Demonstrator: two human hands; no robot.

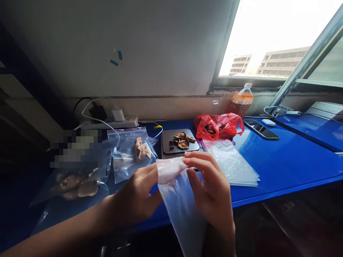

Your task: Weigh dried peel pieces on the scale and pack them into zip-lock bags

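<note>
Holding a clear plastic bag [178, 203] in front of the scale [166, 137], the left hand [142, 189] had its fingers gripping the bag near its top. The right hand [211, 185] reached the same top edge with bent fingers, the fingertips touching the plastic; whether they were pinched shut could not be told. The bag and both hands covered part of the near side of the scale.

Brown dried pieces [183, 142] lay on the scale, which stood on the blue desk [294, 157]. Just right of the scale, an open red bag [221, 125] held dark contents, with a stack of clear bags [232, 166] on its near side. Behind the red bag stood a bottle [243, 100]; farther right of the scale lay a phone [262, 129] and a small white case [268, 122].

Left of the scale lay a filled bag [124, 162] with pale brown pieces inside, and beyond it more bagged pieces [87, 188], partly blurred. Behind these, a power strip [130, 122] carried a white charger [118, 115] and a black plug [98, 112]. The charger's white cable [107, 124] looped over the filled bag.
</note>
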